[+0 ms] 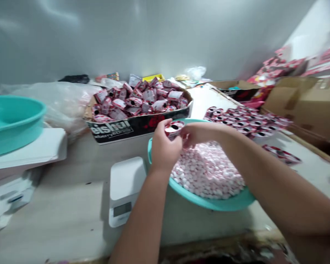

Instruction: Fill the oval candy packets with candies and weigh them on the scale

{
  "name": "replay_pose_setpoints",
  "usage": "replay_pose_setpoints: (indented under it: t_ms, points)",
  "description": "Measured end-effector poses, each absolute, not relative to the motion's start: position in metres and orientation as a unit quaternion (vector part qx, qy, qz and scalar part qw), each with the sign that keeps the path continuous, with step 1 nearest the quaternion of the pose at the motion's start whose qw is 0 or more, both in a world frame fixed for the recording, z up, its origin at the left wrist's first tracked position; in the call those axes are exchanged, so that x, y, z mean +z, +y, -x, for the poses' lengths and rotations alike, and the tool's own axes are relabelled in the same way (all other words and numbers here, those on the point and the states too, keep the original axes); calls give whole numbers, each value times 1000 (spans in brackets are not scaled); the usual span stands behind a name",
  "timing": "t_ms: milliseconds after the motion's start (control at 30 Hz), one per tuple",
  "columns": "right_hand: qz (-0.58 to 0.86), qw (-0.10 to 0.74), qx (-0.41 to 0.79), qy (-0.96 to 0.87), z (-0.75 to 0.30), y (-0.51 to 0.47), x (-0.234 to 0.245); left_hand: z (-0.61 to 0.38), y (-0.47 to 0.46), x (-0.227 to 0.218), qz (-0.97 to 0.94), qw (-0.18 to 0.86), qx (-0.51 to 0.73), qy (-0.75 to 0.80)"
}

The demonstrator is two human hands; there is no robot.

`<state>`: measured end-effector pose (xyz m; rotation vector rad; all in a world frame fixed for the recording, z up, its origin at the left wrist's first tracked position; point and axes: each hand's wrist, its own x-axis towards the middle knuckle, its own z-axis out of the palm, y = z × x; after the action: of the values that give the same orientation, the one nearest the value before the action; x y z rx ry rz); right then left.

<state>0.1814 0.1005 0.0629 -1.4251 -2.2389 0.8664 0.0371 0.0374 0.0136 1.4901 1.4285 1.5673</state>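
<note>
My left hand (166,148) is closed round a small red-and-white printed carton (174,128) with a dark round hole in its upper face. Closed fingers of my right hand (194,134) press against the carton's right side; their tips are partly hidden. Both hands are over the back left part of a turquoise basin (209,205). A heap of small, pale pink and white candy-like pieces (209,172) lies in the basin. To the left of the basin stands a white digital scale (128,181) with nothing on its plate.
A black-sided cardboard box (112,132) heaped with closed cartons (134,102) stands behind the scale. Rows of upright cartons (243,123) stand at right, near a flattened one (282,154). Another turquoise basin (13,124) sits far left. Brown cardboard boxes (305,106) are at the right edge.
</note>
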Motion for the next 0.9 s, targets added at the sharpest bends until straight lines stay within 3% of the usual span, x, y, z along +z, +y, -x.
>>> replay_pose_setpoints:
  t_ms: [67,133,200,433,900]
  points:
    - [504,79,321,-798,-191,108,65,-37,36,14,-558,252,572,546]
    - [516,56,304,-798,-197,115,68,-37,35,13,-564,252,557,555]
    - [527,92,272,-800,-202,120,70,-36,36,11,-576,273,544,546]
    - [438,343,271,-786,-198,114,74,-36,36,11,-609,285,510,536]
    - [325,439,263,-795,-178,107,61,-37,32,17,-594,279,564,501]
